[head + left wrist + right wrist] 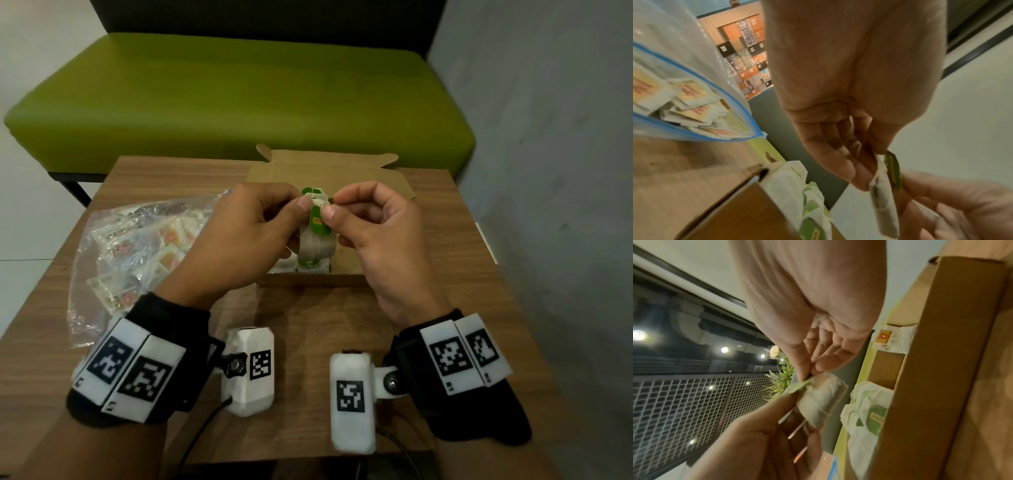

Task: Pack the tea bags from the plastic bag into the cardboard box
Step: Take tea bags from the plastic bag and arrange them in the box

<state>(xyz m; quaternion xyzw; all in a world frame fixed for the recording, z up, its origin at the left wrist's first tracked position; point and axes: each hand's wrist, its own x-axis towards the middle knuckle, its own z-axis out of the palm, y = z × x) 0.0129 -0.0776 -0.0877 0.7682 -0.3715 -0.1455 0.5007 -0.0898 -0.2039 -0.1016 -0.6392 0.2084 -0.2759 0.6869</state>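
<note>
Left hand: pinching tea bag at top. Right hand: thumb and forefinger pinching its green tag. Bag held above open cardboard box; more tea bags inside. Plastic bag: left of box, on wooden table, full.

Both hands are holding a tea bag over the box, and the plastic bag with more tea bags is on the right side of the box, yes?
Not quite. The plastic bag lies left of the cardboard box; the head view shows it. Both hands do hold the tea bag above it.
</note>
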